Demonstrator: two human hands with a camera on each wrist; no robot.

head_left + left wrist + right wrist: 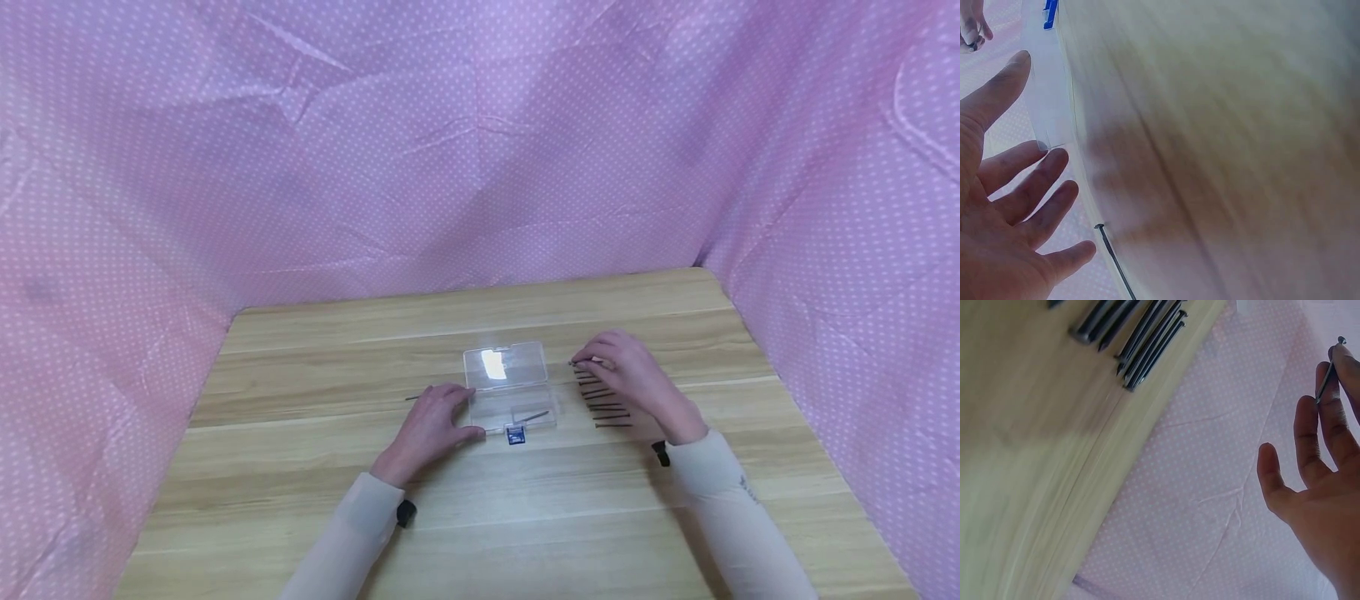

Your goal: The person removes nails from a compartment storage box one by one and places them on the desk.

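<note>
A clear plastic box (491, 410) lies with its lid (513, 377) folded back, and a blue label (516, 435) is at its front. Inside the box, to the right, is one nail (535, 417). Against the box's left side rests my left hand (429, 427), thumb and fingers spread and relaxed. Between thumb and fingertips my right hand (633, 379) pinches a nail (1326, 381), raised over the far end of a row of several nails (609, 407). Another nail (1112, 253) lies on the table beyond the left hand's fingers.
The wooden table (300, 500) has pink dotted cloth (480, 167) hanging behind it and along its sides. A dark strap end hangs at each wrist.
</note>
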